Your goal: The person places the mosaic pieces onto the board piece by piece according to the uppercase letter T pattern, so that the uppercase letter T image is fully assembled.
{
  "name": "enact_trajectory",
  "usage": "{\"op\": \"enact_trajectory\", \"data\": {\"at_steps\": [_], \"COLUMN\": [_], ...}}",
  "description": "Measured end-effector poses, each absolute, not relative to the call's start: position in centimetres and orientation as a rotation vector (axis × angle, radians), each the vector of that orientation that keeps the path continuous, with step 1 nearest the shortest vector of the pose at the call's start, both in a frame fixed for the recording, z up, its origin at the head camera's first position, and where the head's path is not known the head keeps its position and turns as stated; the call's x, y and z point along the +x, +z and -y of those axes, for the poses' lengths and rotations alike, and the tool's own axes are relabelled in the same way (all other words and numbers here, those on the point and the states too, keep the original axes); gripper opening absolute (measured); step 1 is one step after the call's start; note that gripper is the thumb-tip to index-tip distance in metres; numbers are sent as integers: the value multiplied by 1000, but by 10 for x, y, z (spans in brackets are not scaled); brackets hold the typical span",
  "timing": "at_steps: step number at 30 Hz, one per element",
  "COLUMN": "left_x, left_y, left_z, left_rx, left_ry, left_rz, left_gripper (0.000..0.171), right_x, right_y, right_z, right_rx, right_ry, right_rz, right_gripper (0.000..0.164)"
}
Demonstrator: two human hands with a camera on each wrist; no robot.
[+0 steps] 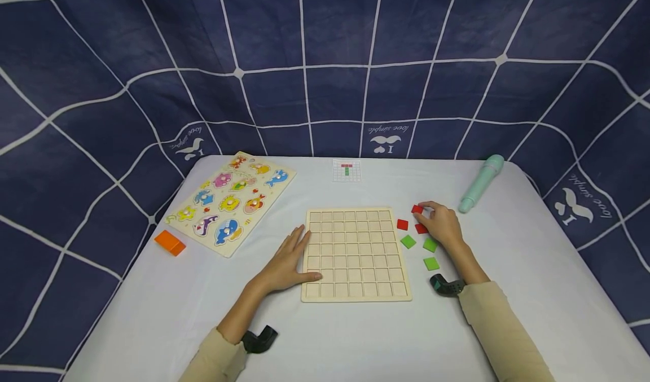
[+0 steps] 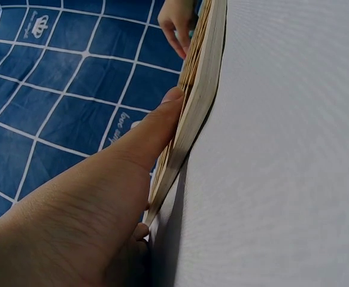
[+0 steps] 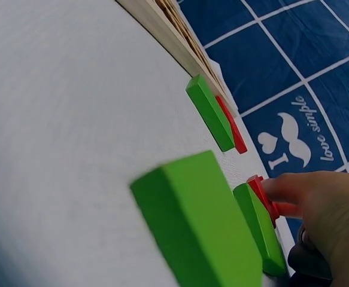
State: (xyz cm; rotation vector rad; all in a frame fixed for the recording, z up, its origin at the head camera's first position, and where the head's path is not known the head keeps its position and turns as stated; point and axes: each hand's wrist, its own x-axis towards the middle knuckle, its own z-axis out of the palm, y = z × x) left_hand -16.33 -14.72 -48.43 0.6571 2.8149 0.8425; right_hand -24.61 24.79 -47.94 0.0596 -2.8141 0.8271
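Observation:
A square wooden grid board (image 1: 355, 297) lies flat on the table. My left hand (image 1: 285, 262) rests at its left edge, fingers spread and fairly straight, with the thumb (image 2: 156, 122) lying over the rim. To the right of the board are several small square tiles in red and green. My right hand (image 1: 443, 224) pinches the farthest red tile (image 1: 417, 209) between thumb and fingertips. Another red tile (image 1: 421, 229) sits partly under that hand, and a third red tile (image 1: 402, 224) is beside the board. Green tiles (image 1: 431, 263) lie nearer; one green tile (image 3: 192, 221) looms large in the right wrist view.
Behind the board lies a small card (image 1: 347, 171) printed with a red and green T pattern. An animal peg puzzle (image 1: 244, 198) and an orange block (image 1: 170, 242) are at the left. A mint-green microphone-like cylinder (image 1: 479, 185) lies at the back right.

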Motion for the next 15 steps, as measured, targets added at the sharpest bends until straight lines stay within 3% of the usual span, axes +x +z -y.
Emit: {"op": "enact_trajectory", "data": {"at_steps": [15], "left_x": [-163], "left_y": [-483], "left_z": [148], "left_rx": [678], "left_ry": [820], "left_rz": [-2814], "left_gripper": [109], "right_x": [-242], "right_y": [-470], "right_z": [-242], "right_rx": [134], "right_ry": [831], "right_rz": [2708], "right_gripper": [34]}}
